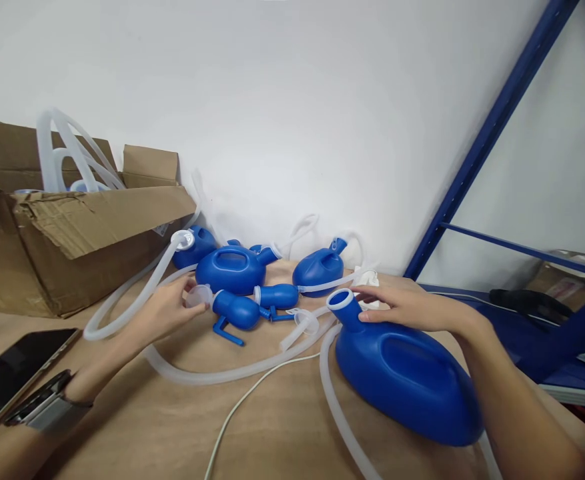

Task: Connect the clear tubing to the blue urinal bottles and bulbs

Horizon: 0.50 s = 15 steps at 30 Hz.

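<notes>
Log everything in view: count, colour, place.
Table: one, brown, underneath.
Wall: one, white, behind.
Big box: one, brown, left.
Bottles: at least four, blue, across the table.
Bulb pieces: two, blue, mid-table.
Caps: at least three, clear, left to middle.
Tubes: several, whitish, on the table and in the big box.
Cable: one, white, table front.
Phone: one, dark, left edge.
White item: one, behind the nearest bottle, unclear.
Rack: one, blue, right.
Watch: one, dark and grey, lower left.
Left hand: one, fingers on a cap.
Right hand: one, at the nearest bottle's neck.
</notes>
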Motion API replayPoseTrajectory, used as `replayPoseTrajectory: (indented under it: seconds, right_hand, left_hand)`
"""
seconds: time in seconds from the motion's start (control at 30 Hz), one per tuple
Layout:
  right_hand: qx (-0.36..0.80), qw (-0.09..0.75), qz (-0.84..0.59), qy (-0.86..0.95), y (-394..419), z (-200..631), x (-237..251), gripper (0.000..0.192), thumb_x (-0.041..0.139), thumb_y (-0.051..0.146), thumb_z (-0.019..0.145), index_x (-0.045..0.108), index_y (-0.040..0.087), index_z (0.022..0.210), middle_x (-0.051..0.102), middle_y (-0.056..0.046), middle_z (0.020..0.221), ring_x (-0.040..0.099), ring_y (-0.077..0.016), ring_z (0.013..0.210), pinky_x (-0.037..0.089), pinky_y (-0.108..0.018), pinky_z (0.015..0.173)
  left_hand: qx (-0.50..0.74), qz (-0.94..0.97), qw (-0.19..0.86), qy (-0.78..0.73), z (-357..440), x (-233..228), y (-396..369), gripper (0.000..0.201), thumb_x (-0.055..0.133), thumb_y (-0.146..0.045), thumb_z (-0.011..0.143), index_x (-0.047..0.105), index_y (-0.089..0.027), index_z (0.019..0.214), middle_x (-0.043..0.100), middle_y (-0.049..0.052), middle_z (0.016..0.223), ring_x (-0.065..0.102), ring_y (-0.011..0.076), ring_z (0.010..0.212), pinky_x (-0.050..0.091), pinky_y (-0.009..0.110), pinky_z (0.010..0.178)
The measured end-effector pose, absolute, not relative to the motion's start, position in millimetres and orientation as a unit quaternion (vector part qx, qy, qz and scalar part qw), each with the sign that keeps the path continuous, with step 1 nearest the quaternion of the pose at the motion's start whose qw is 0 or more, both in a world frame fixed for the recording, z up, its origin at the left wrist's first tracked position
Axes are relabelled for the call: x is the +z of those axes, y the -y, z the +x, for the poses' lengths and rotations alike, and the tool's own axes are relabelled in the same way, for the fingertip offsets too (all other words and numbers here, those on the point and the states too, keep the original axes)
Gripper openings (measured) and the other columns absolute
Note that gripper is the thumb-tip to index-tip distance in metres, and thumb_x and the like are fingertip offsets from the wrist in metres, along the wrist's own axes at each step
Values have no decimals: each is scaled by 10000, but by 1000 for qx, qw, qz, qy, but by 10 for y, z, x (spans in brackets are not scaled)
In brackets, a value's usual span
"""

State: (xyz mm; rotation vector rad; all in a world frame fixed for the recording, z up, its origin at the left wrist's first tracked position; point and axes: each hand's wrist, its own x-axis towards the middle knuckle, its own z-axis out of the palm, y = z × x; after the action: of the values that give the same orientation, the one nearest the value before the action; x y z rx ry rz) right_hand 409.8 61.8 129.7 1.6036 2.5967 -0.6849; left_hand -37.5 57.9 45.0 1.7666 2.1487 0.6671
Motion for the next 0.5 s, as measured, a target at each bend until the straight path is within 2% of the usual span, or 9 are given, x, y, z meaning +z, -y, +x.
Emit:
replayPoseTrajectory:
  seconds: [0.07,0.13,0.27,0.4,0.5]
  right_hand:
    - [-177,-25,525,-832,-532,4079,1337,799,535,689,921,340,325,1605,383,-37,1617,364,-341,1479,306,-474,1212]
    - [-143,-62,510,-846,-412,3999,1396,756,540,666,935,330,378,1601,359,-8,1630,352,-345,1484,280,-505,1219]
    - [-134,-120,414,-892,-173,3585,1457,694,555,631,947,440,321,1557,458,-55,1564,442,-346,1415,302,-519,1201]
    - [-132,-156,355,-912,-155,2896,1181,648,534,595,979,467,264,1532,546,-85,1478,518,-292,1342,396,-458,1135]
    - [-122,-143,388,-902,-296,2385,759,653,509,557,1003,423,211,1550,466,-136,1543,449,-339,1402,393,-526,1118]
  left_hand:
    - [291,584,190,-733,-360,419,-597,836,585,-668,634,432,-325,1381,626,-12,1298,603,-64,742,427,49,712]
    - [340,562,256,-709,-339,388,-605,860,544,-669,656,349,-355,1433,603,5,1315,638,-53,768,487,55,716]
    - [427,504,358,-660,-302,347,-625,795,565,-649,639,495,-249,1323,632,34,1240,649,-35,885,567,66,783]
    - [470,465,358,-659,-333,267,-687,728,573,-664,639,545,-193,1194,632,32,1267,620,-44,949,584,106,940]
    - [477,460,342,-667,-406,162,-745,798,563,-714,625,515,-173,1210,643,54,1261,622,-33,947,563,123,945]
